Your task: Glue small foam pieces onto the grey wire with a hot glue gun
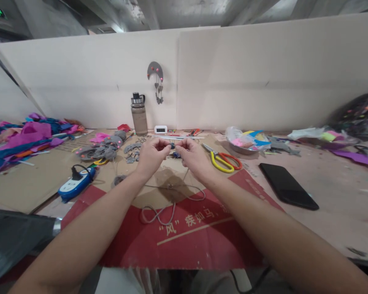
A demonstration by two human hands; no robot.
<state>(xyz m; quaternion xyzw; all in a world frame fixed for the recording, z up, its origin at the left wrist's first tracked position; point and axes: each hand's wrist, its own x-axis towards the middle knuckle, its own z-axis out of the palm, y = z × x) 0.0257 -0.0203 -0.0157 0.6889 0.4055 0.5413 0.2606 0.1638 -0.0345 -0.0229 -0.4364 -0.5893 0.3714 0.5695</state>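
My left hand (155, 154) and my right hand (192, 156) meet above the cardboard, fingertips pinched on a small dark grey piece (172, 145). It is too small and too covered by fingers to name. A thin grey cord (159, 218) lies in loops on the red and brown cardboard sheet (202, 249); one strand rises toward my right hand. Scissors (222, 160) with one yellow and one orange handle lie open beyond my right wrist. Cut grey felt shapes (131, 153) lie left of my left hand, and a ball of grey cord (119, 179) sits near my left forearm.
A black phone (288, 185) and a bowl (245, 149) of coloured scraps lie to the right. On the left are a blue power strip (76, 183) and a fabric heap (30, 139). A bottle (139, 116) and small clock (160, 129) stand before the white partition, where a grey moon ornament (155, 71) hangs.
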